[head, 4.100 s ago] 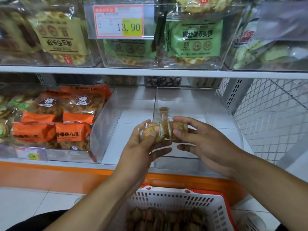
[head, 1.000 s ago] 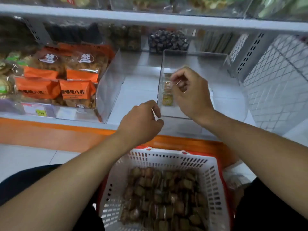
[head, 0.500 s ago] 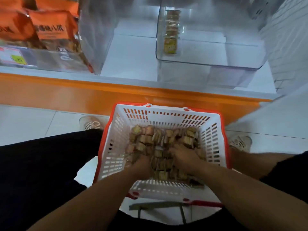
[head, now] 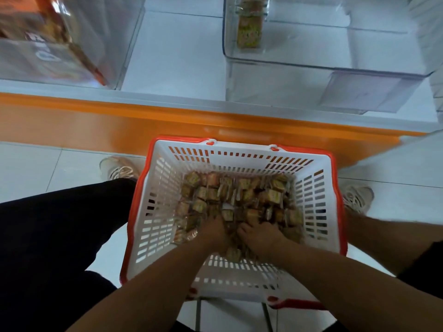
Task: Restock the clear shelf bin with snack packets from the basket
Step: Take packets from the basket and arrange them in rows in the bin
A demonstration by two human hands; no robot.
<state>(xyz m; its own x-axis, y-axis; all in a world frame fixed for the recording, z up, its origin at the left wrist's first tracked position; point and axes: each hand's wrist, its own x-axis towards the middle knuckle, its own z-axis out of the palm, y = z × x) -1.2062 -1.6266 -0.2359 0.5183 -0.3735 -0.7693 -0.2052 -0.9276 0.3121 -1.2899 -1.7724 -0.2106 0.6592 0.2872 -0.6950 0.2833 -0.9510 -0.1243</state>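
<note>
Head view, from left to right: a clear bin (head: 72, 44) of orange-labelled snack bags sits at the far left of the white shelf (head: 177, 61), whose front edge is an orange strip (head: 96, 118). Below it, on the tiled floor (head: 28, 168), a shoe (head: 118, 167) shows beside a dark trouser leg (head: 60, 236). At centre stands the white basket (head: 239, 159) with a red rim, holding a heap of small snack packets (head: 230, 195). The left hand (head: 214, 232) and the right hand (head: 260, 234) are both pushed down among the packets, close together; their fingers are buried, so whether they grasp anything cannot be told. Up right, the clear shelf bin (head: 335, 68) holds one short row of packets (head: 248, 29) against its left wall.
</note>
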